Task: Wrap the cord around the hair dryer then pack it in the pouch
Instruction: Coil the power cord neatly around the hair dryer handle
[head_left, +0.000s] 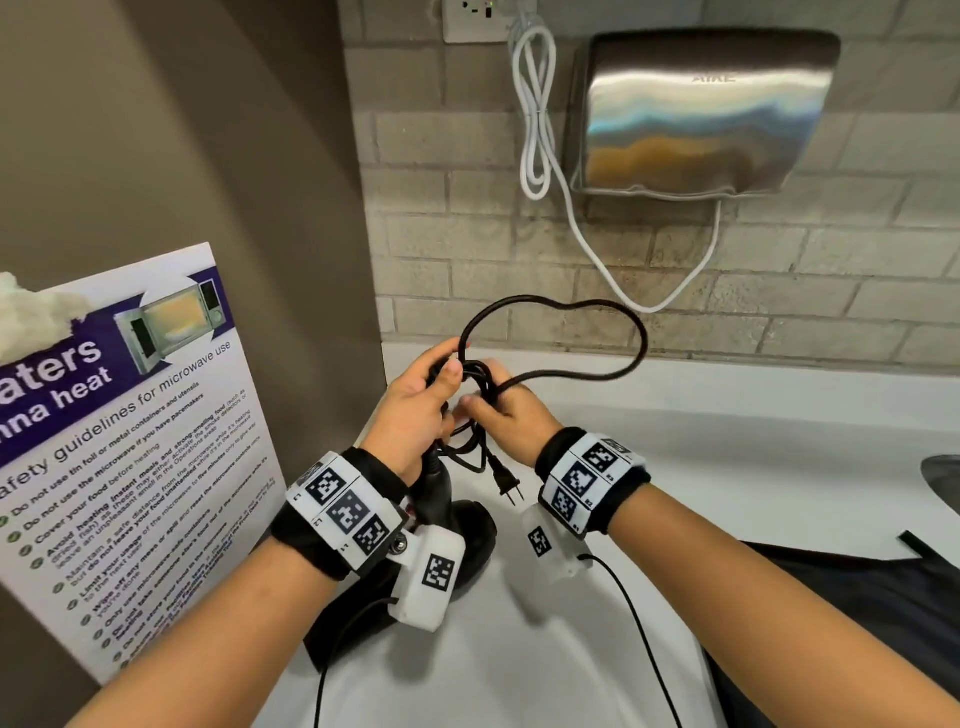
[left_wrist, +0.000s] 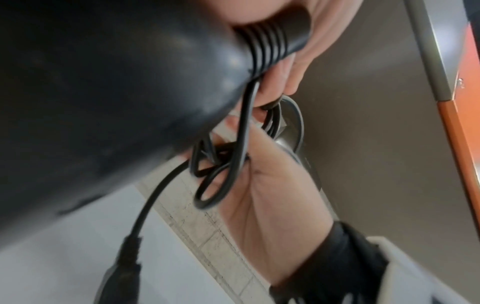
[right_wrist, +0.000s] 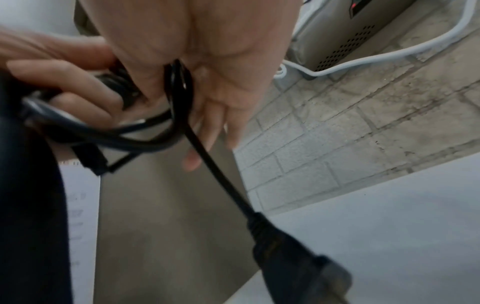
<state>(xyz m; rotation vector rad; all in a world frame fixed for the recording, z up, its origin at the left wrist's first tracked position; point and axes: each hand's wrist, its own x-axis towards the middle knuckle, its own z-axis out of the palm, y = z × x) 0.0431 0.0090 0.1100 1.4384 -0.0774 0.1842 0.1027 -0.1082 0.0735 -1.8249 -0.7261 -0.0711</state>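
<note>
- Head view: left hand (head_left: 415, 410) grips the hair dryer (head_left: 457, 535) at centre frame; right hand (head_left: 511, 415) pinches the cord (head_left: 636, 338), whose big slack loop could spring loose.
- Left wrist view: coils (left_wrist: 267, 41) hug the handle; hanging loops may slide off.
- Right wrist view: plug (right_wrist: 293, 257) dangles lower right and could snag; pouch (head_left: 852, 613) lies at the head view's lower right.

even indoor light; wrist views blurred, edges warped

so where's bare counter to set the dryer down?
Bare white counter lies right of the hands, between the brick wall and the black pouch. Another patch sits below the wrists, left of the pouch. Crowded: the left edge by the microwave poster, where the hair dryer hangs.
</note>
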